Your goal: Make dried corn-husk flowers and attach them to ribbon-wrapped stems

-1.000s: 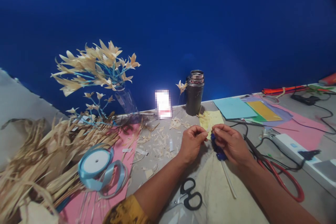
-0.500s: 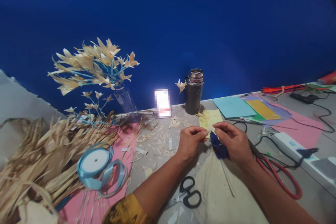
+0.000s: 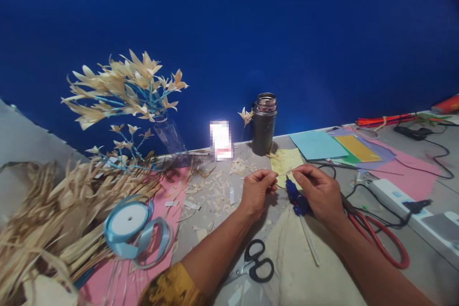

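Observation:
Over the middle right of the table, my left hand [image 3: 258,192] has its thumb and fingers pinched together. Opposite it, my right hand [image 3: 318,193] is pinched too, its fingertips a short way from the left ones. Something thin and pale seems to be at the fingertips, too small to name. Just below and partly behind the right hand lies a blue glue gun [image 3: 296,197], with a whitish glue stick [image 3: 310,245] poking out toward me. A crumpled yellow paper [image 3: 285,160] lies beyond the fingertips.
Black-handled scissors [image 3: 263,270] lie near my left forearm. Red-handled pliers [image 3: 401,248] and a white power strip [image 3: 398,198] are on the right. A dark flask [image 3: 264,126] stands at the back. Dried husks [image 3: 71,220], blue ribbon [image 3: 124,222] and a flower-filled bottle [image 3: 170,136] occupy the left.
My hands have drawn slightly apart, the left one moving a little to the left. More of the glue gun's front now shows. The camera view has shifted slightly.

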The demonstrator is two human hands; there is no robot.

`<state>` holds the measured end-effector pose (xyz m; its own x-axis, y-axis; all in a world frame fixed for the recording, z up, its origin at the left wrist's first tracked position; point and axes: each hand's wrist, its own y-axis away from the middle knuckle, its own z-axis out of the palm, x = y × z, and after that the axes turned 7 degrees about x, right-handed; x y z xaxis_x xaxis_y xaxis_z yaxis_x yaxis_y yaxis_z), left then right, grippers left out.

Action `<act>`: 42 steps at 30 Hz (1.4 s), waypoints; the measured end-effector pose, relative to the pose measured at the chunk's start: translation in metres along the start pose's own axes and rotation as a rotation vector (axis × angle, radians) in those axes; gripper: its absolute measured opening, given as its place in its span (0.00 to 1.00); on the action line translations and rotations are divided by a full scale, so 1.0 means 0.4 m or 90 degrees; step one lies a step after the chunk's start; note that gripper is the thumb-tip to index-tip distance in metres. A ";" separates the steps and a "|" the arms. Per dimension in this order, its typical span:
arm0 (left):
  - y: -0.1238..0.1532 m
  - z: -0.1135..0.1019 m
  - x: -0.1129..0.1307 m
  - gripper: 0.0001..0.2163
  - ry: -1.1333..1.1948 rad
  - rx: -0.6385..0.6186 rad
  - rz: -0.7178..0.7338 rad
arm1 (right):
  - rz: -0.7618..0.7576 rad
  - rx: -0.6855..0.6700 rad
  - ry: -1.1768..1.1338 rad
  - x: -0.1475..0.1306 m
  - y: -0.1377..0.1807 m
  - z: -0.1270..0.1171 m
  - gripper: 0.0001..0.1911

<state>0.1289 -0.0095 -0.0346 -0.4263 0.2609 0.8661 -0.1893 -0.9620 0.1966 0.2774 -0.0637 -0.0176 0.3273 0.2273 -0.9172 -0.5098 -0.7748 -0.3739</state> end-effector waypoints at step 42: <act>0.233 -0.303 0.184 0.18 0.122 0.157 -0.106 | -0.109 -0.338 0.280 0.036 -0.039 0.025 0.12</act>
<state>-0.0276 -0.0703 -0.0081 -0.5701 0.4042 0.7153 -0.0609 -0.8890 0.4538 0.2821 -0.0424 -0.0262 0.7162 0.1999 -0.6687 -0.0015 -0.9577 -0.2878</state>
